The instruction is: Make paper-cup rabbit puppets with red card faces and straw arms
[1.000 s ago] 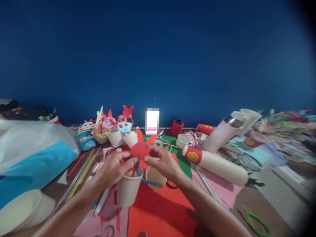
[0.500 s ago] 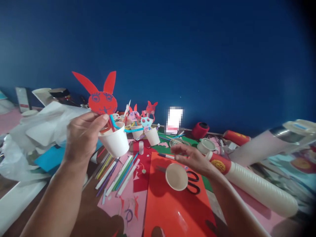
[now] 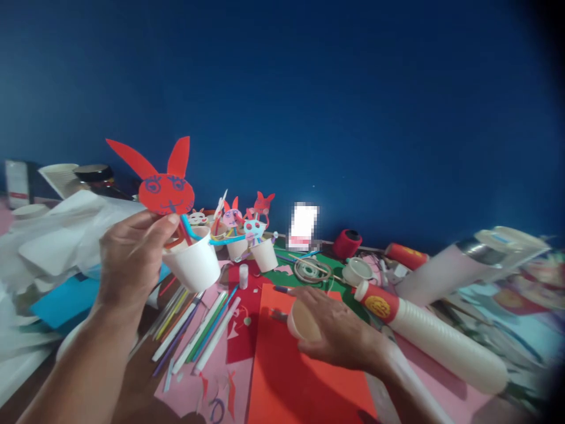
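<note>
My left hand (image 3: 132,253) is closed around a red paper rabbit puppet (image 3: 166,194), its thumb and fingers pinching just below the drawn face. The puppet's straws stand in a white paper cup (image 3: 194,265), which is held up above the table. One blue straw arm sticks out to the right. My right hand (image 3: 329,327) curves over a second paper cup (image 3: 304,323), fingers across its top and thumb by its lower rim. That cup's open mouth faces me. Scissors blades (image 3: 279,316) poke out left of it; their handles are hidden behind my hand. Orange card (image 3: 291,383) lies underneath.
Several cup puppets (image 3: 263,254) stand at the back. Coloured straws (image 3: 194,335) and paper scraps lie left of the card. A long stack of paper cups (image 3: 445,335) runs along the right. A plastic bag (image 3: 83,229) sits at left, a glue roll (image 3: 347,243) near the wall.
My right hand has moved down and left onto the paper cup, covering the scissors handles. My left hand still holds the puppet. The whole view has shifted slightly.
</note>
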`<move>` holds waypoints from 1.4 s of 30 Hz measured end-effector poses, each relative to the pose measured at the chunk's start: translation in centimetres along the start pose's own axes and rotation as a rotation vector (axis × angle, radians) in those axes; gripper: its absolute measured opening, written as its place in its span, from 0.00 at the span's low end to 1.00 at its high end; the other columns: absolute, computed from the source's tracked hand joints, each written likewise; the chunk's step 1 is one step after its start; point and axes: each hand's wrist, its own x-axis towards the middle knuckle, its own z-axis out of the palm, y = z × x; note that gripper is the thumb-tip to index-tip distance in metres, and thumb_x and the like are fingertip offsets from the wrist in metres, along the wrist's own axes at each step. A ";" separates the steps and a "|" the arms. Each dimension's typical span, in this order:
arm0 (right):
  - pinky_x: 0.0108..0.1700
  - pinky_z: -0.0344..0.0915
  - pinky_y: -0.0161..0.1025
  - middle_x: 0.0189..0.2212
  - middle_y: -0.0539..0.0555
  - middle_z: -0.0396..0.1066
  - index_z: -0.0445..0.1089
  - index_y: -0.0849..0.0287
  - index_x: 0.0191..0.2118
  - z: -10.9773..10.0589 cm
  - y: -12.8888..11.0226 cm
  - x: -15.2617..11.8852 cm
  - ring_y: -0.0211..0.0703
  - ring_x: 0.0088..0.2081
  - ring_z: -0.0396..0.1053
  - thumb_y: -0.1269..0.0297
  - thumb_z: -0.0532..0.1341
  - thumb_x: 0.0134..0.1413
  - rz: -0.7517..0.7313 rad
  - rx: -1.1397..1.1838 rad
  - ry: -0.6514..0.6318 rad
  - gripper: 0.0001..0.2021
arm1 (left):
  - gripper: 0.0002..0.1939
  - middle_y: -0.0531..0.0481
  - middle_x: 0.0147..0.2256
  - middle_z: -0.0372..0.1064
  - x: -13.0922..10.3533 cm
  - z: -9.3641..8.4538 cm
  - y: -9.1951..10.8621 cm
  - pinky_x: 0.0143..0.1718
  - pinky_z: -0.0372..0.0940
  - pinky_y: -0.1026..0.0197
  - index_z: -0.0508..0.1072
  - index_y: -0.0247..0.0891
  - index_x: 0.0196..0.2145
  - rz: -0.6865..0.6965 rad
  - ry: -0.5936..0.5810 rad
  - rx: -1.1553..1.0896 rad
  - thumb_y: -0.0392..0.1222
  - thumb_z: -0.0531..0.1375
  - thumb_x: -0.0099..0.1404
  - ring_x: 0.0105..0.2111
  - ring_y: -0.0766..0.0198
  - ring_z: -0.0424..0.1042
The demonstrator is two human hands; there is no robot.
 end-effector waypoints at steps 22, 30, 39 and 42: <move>0.43 0.59 0.44 0.46 0.56 0.65 0.58 0.54 0.51 -6.4 8.0 -2.3 0.52 0.43 0.66 0.59 0.61 0.40 0.448 -0.185 0.081 0.28 | 0.06 0.63 0.15 0.70 -3.0 1.8 0.0 0.06 0.52 0.74 0.71 0.40 0.22 -0.336 -0.353 0.186 0.42 0.59 0.54 0.11 0.73 0.64; 0.52 0.45 0.57 0.49 0.60 0.62 0.59 0.59 0.50 -3.8 8.8 -1.0 0.58 0.51 0.58 0.57 0.64 0.36 0.420 -0.320 0.095 0.32 | 0.04 0.57 0.13 0.69 -2.5 1.6 0.0 0.05 0.49 0.72 0.72 0.33 0.24 -0.336 -0.354 0.080 0.37 0.60 0.51 0.07 0.72 0.59; 0.49 0.55 0.49 0.43 0.56 0.68 0.60 0.56 0.51 -3.0 2.8 -0.6 0.50 0.46 0.64 0.58 0.59 0.49 0.047 -0.345 0.217 0.22 | 0.06 0.53 0.20 0.73 -0.9 0.4 -0.2 0.17 0.64 0.68 0.75 0.32 0.26 -0.211 -0.213 0.007 0.36 0.59 0.51 0.16 0.67 0.69; 0.44 0.60 0.44 0.38 0.55 0.71 0.64 0.56 0.48 -1.4 1.3 0.0 0.47 0.42 0.66 0.59 0.57 0.52 -0.040 -0.263 0.155 0.17 | 0.06 0.52 0.20 0.73 -0.5 0.0 -0.2 0.17 0.63 0.68 0.75 0.31 0.26 -0.189 -0.224 0.007 0.36 0.59 0.52 0.17 0.66 0.70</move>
